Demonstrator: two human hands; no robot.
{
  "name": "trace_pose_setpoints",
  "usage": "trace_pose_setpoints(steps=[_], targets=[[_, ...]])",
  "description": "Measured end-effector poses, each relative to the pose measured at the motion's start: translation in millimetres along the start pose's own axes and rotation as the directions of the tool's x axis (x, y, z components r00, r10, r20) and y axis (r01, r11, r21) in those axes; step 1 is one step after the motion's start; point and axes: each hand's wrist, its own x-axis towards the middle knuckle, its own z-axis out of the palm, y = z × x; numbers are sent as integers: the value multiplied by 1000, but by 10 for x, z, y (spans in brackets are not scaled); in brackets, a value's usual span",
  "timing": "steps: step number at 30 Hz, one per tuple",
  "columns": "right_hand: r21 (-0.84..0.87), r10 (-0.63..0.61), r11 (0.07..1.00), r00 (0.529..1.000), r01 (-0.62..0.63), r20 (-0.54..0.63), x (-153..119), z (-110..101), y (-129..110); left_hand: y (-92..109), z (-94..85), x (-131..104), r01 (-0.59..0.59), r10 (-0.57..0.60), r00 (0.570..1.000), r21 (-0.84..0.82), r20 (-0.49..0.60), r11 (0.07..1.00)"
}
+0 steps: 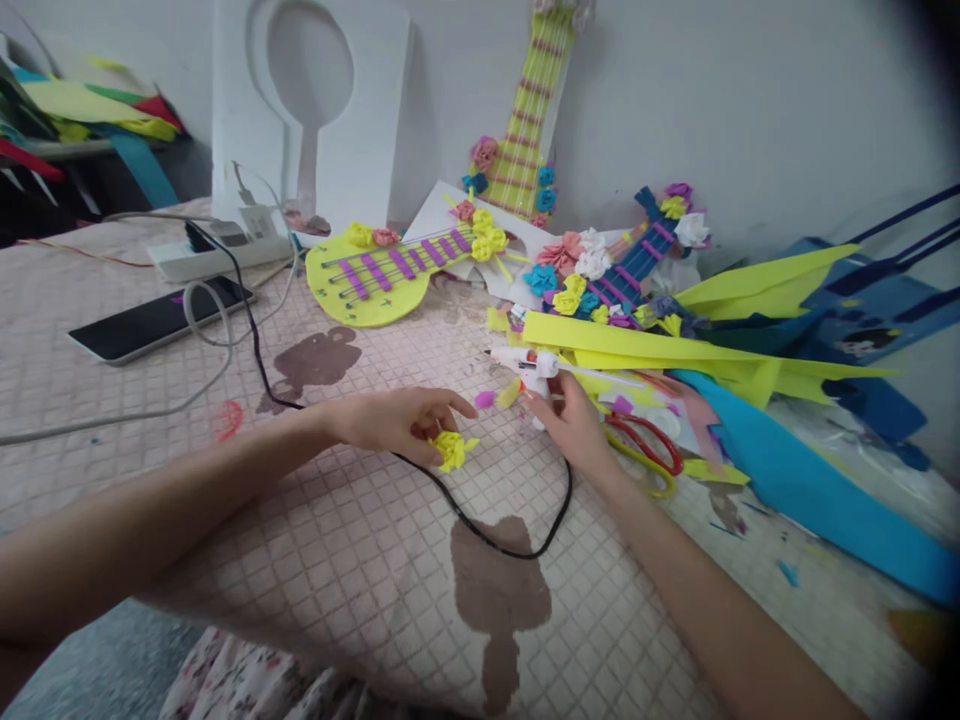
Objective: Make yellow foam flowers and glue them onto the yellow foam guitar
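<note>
A crumpled yellow paper flower is pinched in my left hand, just above the quilted tablecloth. My right hand grips the handle of a white hot glue gun, whose nozzle points left. A clear glue stick seems to run out of its back. Between my hands lie small purple and yellow paper scraps. The gun's black cord loops over the table and passes under my left arm. Scissors with red and yellow handles rest beside my right wrist.
A yellow paper guitar with purple strips lies at the back. Decorated guitar necks and a white foam board with a guitar-shaped cutout lean on the wall. A phone and power strip sit left; yellow and blue paper strips lie right.
</note>
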Motion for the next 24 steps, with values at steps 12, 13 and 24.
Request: trace_pose_setpoints(steps=[12,13,24], targets=[[78,-88,992,978,104,-190,-542,-240,-300,104,74,123,-9,8,999,21,34,1000],[85,-117,988,982,130,-147,-575,-240,-359,128,80,148,-4,2,999,40,39,999],[52,-148,989,964,140,220,-666,-213,-607,250,165,304,-35,24,994,90,111,995]])
